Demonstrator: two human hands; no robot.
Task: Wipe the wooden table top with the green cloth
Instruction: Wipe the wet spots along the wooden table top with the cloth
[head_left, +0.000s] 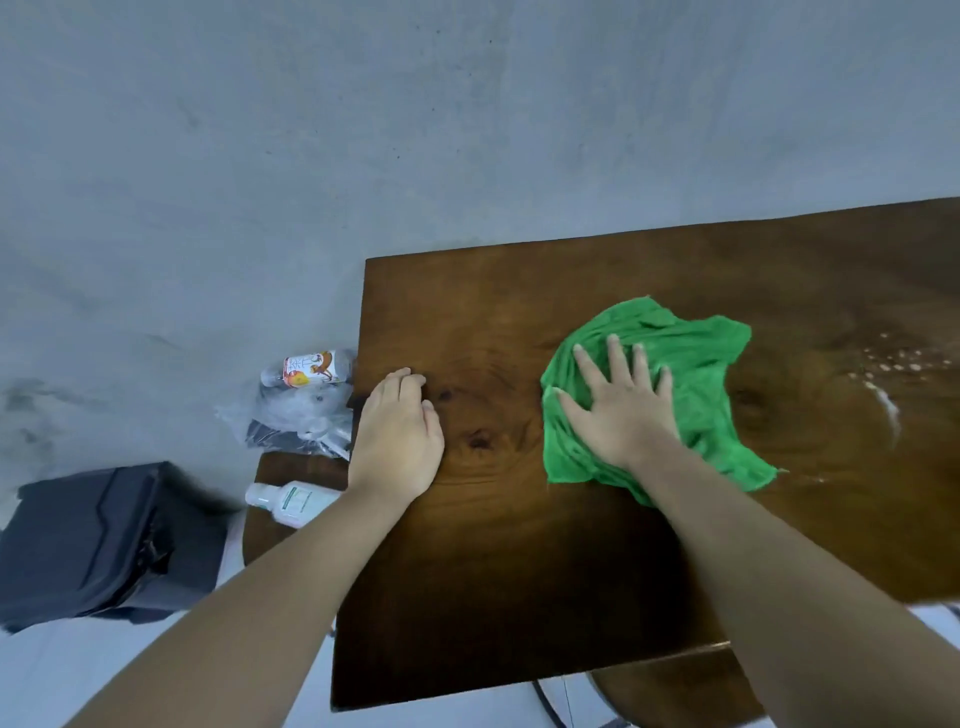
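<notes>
A dark wooden table top (498, 561) fills the right half of the view. A crumpled green cloth (696, 364) lies on its middle. My right hand (618, 410) presses flat on the cloth's left part, fingers spread. My left hand (397, 436) rests on the table's left edge with fingers curled down on the wood, holding nothing. To the right of the cloth, white droplets and a wet streak (888, 379) mark the wood.
Left of the table, a lower wooden surface (270, 478) carries a white bottle (291, 501) lying on its side. A clear plastic bag with a labelled bottle (311, 371) sits behind it. A dark grey bag (98, 540) lies on the floor at the left. A grey wall is behind.
</notes>
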